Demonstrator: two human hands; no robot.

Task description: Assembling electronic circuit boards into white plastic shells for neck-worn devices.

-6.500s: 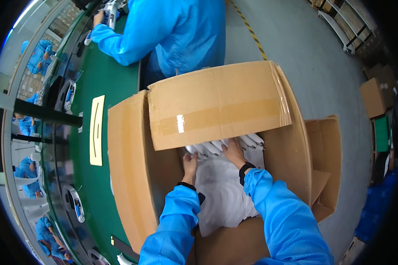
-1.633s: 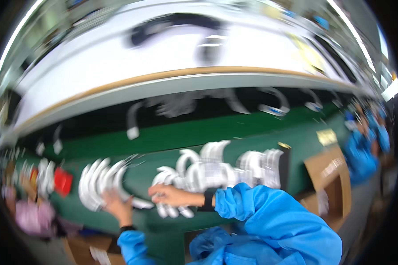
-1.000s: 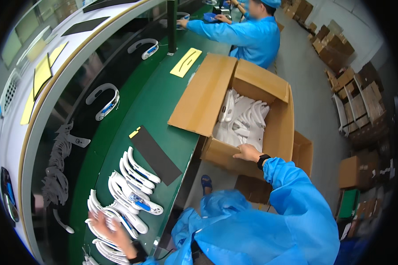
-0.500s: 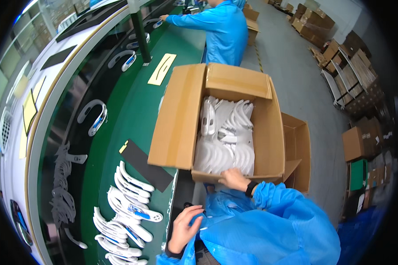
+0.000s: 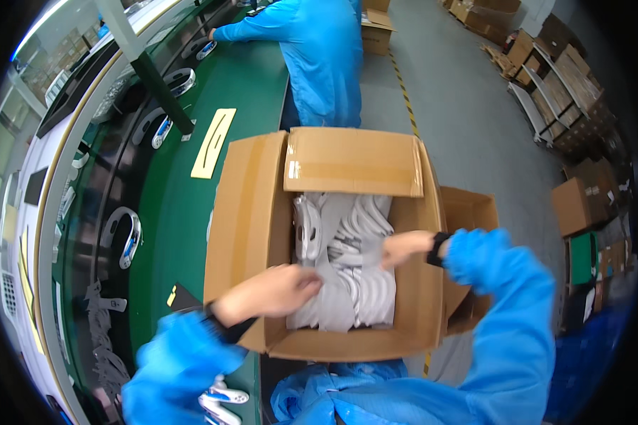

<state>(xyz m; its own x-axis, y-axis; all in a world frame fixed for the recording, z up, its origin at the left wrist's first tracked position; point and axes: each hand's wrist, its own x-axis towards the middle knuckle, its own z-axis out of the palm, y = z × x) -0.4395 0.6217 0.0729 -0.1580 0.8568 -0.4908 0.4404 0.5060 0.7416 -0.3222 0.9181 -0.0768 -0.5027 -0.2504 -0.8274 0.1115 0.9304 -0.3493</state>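
Observation:
A large open cardboard box (image 5: 347, 346) holds several white curved plastic parts (image 5: 372, 290) in rows, with thin translucent sheeting (image 5: 335, 301) among them. My left hand (image 5: 273, 290) reaches over the box's near left side, its fingers partly curled above the parts and blurred. Inside the right side of the box, my right hand (image 5: 406, 248) points its fingers down at the sheeting and parts; motion smears them. Whether either hand grips anything cannot be made out. More white curved parts (image 5: 223, 400) with blue pieces lie on the green bench by my left sleeve.
The green bench (image 5: 174, 234) runs along my left, carrying a yellow card strip (image 5: 214, 142) and a dark post (image 5: 161, 95). White curved pieces (image 5: 130, 237) sit on a dark belt. Ahead, a co-worker in blue (image 5: 322, 64) reaches left. Another carton (image 5: 468, 212) stands right.
Both hands have moved forward over the box: the right from its near rim, the left from beside the bench. My view has shifted, so the box appears lower and further left.

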